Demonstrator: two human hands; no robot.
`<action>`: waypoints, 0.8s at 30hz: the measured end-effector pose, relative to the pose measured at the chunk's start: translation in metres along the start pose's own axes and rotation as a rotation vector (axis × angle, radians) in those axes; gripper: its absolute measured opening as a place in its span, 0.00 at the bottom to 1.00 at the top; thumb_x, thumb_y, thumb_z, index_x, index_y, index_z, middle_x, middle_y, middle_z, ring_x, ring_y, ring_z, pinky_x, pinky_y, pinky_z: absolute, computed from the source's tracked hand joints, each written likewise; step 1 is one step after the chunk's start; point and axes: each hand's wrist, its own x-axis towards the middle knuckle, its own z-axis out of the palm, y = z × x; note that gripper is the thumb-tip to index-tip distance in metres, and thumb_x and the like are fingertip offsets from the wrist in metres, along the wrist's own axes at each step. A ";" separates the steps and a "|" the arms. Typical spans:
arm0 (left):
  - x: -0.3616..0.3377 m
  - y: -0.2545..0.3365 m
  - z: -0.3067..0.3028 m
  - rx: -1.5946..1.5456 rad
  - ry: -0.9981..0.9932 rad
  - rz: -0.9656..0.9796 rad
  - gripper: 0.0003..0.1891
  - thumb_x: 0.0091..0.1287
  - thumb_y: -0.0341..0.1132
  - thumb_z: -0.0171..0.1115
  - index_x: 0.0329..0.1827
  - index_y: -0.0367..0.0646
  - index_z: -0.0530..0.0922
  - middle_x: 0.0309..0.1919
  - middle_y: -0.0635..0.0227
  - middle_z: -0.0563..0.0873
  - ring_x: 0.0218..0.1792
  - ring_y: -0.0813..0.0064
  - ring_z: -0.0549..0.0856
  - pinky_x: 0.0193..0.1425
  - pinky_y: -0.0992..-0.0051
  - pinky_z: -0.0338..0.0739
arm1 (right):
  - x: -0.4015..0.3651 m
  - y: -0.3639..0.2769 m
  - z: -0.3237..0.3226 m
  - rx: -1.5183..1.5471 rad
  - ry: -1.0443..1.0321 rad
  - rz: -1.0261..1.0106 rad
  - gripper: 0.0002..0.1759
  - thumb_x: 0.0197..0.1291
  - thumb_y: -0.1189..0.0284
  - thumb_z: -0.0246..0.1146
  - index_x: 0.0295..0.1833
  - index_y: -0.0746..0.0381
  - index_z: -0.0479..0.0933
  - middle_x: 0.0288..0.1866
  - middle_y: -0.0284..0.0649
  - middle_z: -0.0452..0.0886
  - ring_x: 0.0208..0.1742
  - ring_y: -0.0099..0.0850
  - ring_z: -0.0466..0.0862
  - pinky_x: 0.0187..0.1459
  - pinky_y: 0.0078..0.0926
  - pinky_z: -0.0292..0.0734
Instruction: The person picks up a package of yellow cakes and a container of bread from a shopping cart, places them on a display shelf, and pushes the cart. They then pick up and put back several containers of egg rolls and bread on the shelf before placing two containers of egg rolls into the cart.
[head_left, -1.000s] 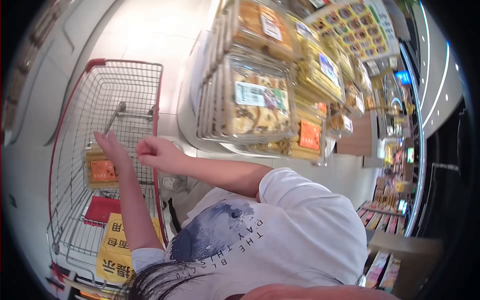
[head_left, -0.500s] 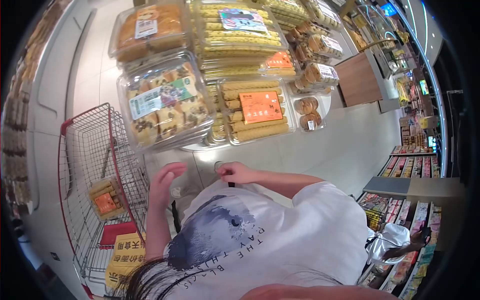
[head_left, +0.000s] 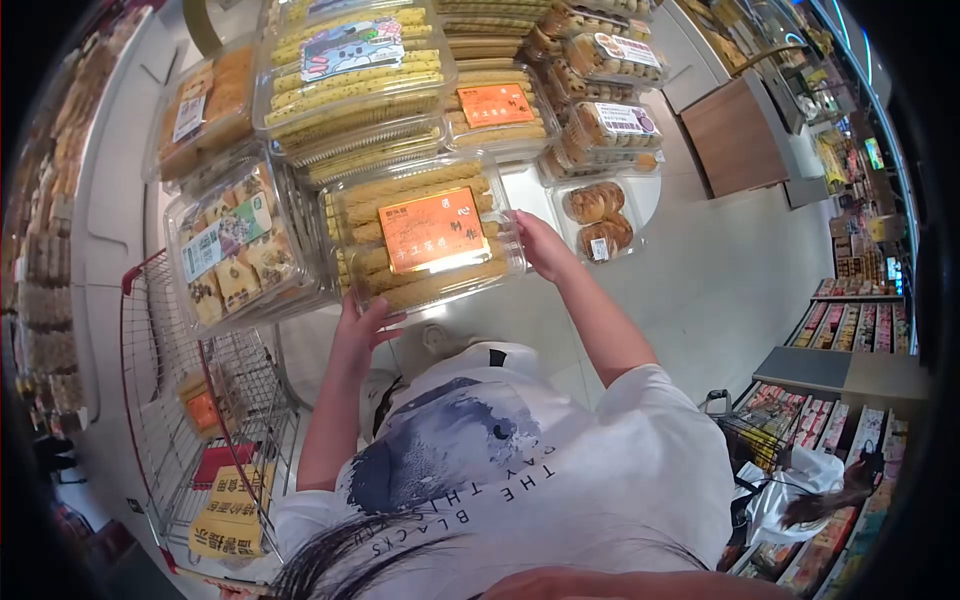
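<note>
Both my hands are on a clear plastic box of egg rolls (head_left: 350,225) with an orange label, at the front of the display. My left hand (head_left: 362,328) grips its near left corner, thumb against the side and fingers under the edge. On the right side, my right hand (head_left: 545,248) holds the box's edge with bent fingers. The box is slightly tilted and overlaps the stack behind it. A clear box of raisin-topped bread (head_left: 232,240) lies just left of it. To the right sits a small pack of round pastries (head_left: 598,220).
A shopping cart (head_left: 128,330) stands at my left, with another egg roll box (head_left: 202,408) and a yellow sign (head_left: 228,512) on it. Stacks of yellow stick snacks (head_left: 350,85) rise behind. At the lower right, a person in white (head_left: 800,495) is beside low shelves.
My hands have moved from in front of my waist up and forward onto the egg roll box, taking hold of both its sides. The view has shifted, moving the display leftward.
</note>
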 end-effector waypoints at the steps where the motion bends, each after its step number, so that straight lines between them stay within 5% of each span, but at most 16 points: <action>1: -0.003 0.000 0.001 0.014 0.012 -0.016 0.33 0.60 0.37 0.57 0.64 0.43 0.49 0.52 0.56 0.71 0.47 0.58 0.78 0.42 0.69 0.78 | 0.003 -0.007 0.009 0.033 -0.078 -0.034 0.21 0.61 0.62 0.52 0.53 0.65 0.67 0.45 0.39 0.75 0.46 0.26 0.74 0.48 0.29 0.70; 7: -0.017 -0.013 0.026 0.304 0.003 0.165 0.37 0.57 0.38 0.62 0.63 0.39 0.49 0.45 0.58 0.76 0.45 0.71 0.77 0.47 0.74 0.73 | -0.003 0.023 -0.049 0.218 -0.221 0.076 0.26 0.51 0.70 0.59 0.56 0.64 0.63 0.49 0.40 0.75 0.46 0.30 0.77 0.47 0.31 0.74; 8: -0.017 -0.008 0.026 0.310 -0.070 0.092 0.35 0.59 0.45 0.59 0.63 0.40 0.52 0.46 0.56 0.76 0.47 0.68 0.77 0.52 0.70 0.70 | -0.005 0.032 -0.070 0.215 -0.211 0.073 0.26 0.51 0.68 0.59 0.56 0.64 0.63 0.49 0.41 0.75 0.46 0.31 0.77 0.47 0.32 0.74; 11: 0.005 -0.020 -0.002 -0.376 -0.301 -0.376 0.32 0.63 0.52 0.52 0.62 0.41 0.54 0.48 0.54 0.75 0.49 0.64 0.76 0.52 0.67 0.70 | -0.034 0.039 -0.076 0.314 0.046 0.102 0.26 0.50 0.63 0.58 0.54 0.65 0.66 0.48 0.43 0.75 0.47 0.34 0.77 0.48 0.35 0.74; 12: 0.005 -0.018 -0.002 -0.397 -0.241 -0.390 0.28 0.65 0.54 0.44 0.59 0.41 0.59 0.47 0.53 0.75 0.51 0.60 0.75 0.53 0.62 0.70 | -0.044 0.039 -0.076 0.361 0.169 0.117 0.27 0.50 0.61 0.57 0.53 0.65 0.67 0.47 0.43 0.75 0.47 0.36 0.77 0.48 0.35 0.74; 15: 0.014 -0.026 0.003 -0.437 0.261 -0.162 0.24 0.67 0.51 0.44 0.54 0.39 0.63 0.44 0.55 0.76 0.49 0.60 0.76 0.52 0.61 0.71 | -0.048 0.055 -0.096 0.632 -0.008 0.001 0.26 0.51 0.60 0.54 0.52 0.65 0.68 0.46 0.45 0.76 0.48 0.38 0.76 0.49 0.38 0.73; 18: 0.033 -0.038 -0.009 -0.462 0.283 -0.047 0.21 0.66 0.50 0.45 0.46 0.40 0.66 0.41 0.55 0.76 0.47 0.59 0.77 0.51 0.60 0.72 | -0.052 0.045 -0.086 0.785 -0.019 -0.137 0.22 0.54 0.61 0.55 0.51 0.64 0.69 0.44 0.44 0.76 0.46 0.37 0.77 0.45 0.37 0.76; 21: 0.038 -0.041 -0.005 -0.362 0.307 -0.020 0.19 0.67 0.49 0.45 0.44 0.39 0.66 0.43 0.52 0.76 0.46 0.59 0.78 0.51 0.60 0.72 | -0.051 0.013 -0.066 0.958 -0.537 -0.058 0.41 0.51 0.51 0.57 0.62 0.69 0.56 0.44 0.49 0.73 0.40 0.42 0.75 0.36 0.32 0.76; 22: 0.039 -0.040 -0.004 -0.357 0.307 -0.026 0.19 0.67 0.48 0.45 0.45 0.39 0.66 0.43 0.52 0.75 0.46 0.58 0.78 0.51 0.60 0.72 | -0.049 0.015 -0.073 0.997 -0.404 -0.038 0.41 0.52 0.52 0.56 0.62 0.71 0.54 0.41 0.50 0.72 0.34 0.40 0.74 0.30 0.32 0.76; 24: 0.036 -0.039 -0.002 -0.347 0.310 -0.038 0.18 0.67 0.47 0.44 0.46 0.39 0.66 0.45 0.52 0.75 0.47 0.58 0.78 0.51 0.60 0.72 | -0.047 0.009 -0.075 0.949 -0.524 -0.084 0.42 0.52 0.51 0.56 0.62 0.72 0.54 0.41 0.50 0.72 0.34 0.40 0.74 0.28 0.31 0.76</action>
